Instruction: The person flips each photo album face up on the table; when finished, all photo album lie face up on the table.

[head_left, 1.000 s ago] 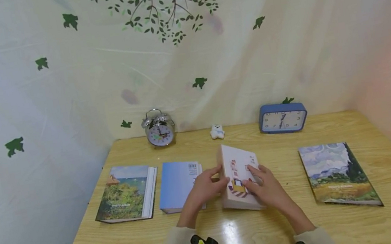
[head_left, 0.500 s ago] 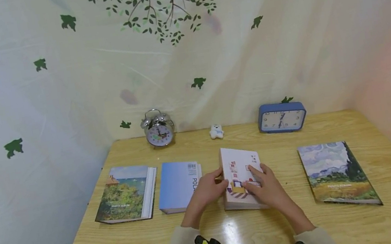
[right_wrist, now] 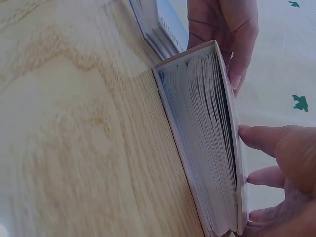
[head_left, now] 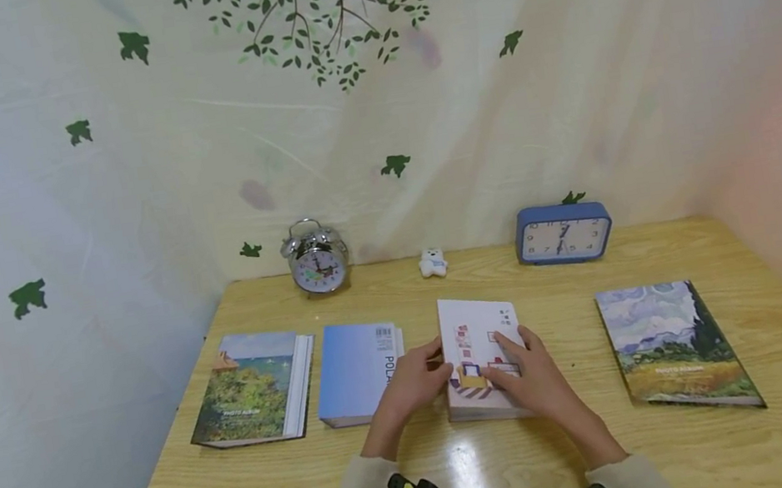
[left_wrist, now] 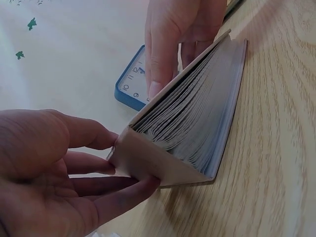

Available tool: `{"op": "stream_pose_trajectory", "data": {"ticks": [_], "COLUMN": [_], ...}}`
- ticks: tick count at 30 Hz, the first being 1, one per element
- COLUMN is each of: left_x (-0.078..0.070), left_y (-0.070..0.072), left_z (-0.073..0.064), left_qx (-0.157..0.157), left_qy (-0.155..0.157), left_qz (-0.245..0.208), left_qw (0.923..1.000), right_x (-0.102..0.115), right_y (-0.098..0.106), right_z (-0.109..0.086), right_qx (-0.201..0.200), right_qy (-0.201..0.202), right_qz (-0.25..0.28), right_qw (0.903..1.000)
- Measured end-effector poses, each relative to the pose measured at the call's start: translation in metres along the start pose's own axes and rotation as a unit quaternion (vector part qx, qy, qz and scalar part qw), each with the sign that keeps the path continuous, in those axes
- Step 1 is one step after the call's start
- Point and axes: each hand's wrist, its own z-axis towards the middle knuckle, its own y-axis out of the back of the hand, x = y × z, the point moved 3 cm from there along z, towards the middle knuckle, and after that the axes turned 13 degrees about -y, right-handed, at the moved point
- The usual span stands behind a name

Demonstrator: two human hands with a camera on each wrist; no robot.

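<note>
A thick white album (head_left: 474, 320) with a small printed picture lies on the table, its cover up, in the head view. My left hand (head_left: 415, 379) is at its left side, with thumb and fingertips touching the spine (left_wrist: 153, 158). On top, my right hand (head_left: 535, 374) rests its spread thumb and fingertips on the cover, near the right edge. Many thin page edges (right_wrist: 200, 133) show between the covers in the right wrist view. Left of it lies a blue album (head_left: 353, 372), partly behind my left hand.
A landscape photo album (head_left: 249, 392) lies at the far left and another painted album (head_left: 672, 345) at the right. Along the back stand a silver alarm clock (head_left: 319, 267), a small white bear figure (head_left: 433, 263) and a blue clock (head_left: 564, 235). A printed curtain (head_left: 374, 128) hangs behind.
The white album has come down from a tilt to lie flatter and has turned slightly. Both hands stayed on it, the left shifting a little to the right. Other objects stayed put.
</note>
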Motion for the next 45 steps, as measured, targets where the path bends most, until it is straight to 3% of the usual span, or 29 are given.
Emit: {"op": "stream_pose_trajectory", "data": {"ticks": [19,26,33,36,41,45], "left_x": [0.009,0.007,-0.008,-0.017,-0.027,-0.035], "left_y": [0.005,0.006,0.011,0.010,0.001,-0.008], "left_z": [-0.004,-0.003,0.001,0.004,0.012,0.020], "left_qx": [-0.002,-0.041,-0.136,-0.164,-0.157,-0.131], "left_qy": [0.025,0.058,-0.006,-0.031,-0.048,-0.049], "left_qz": [-0.018,-0.001,0.062,0.044,-0.033,-0.052], "left_qw": [0.9995,0.9975,0.9888,0.9850,0.9859,0.9888], "right_x": [0.003,-0.002,-0.013,-0.021,-0.039,-0.054], "right_y": [-0.007,0.000,0.023,0.036,0.063,0.088], "right_z": [-0.003,-0.002,-0.005,-0.008,-0.010,-0.011], "right_qx": [-0.013,-0.005,-0.020,-0.029,-0.061,-0.075], "right_qy": [0.014,0.014,0.025,0.032,0.051,0.038], "right_qz": [-0.016,0.008,0.003,0.000,-0.011,-0.025], "right_qw": [0.9997,0.9999,0.9995,0.9991,0.9968,0.9961]}}
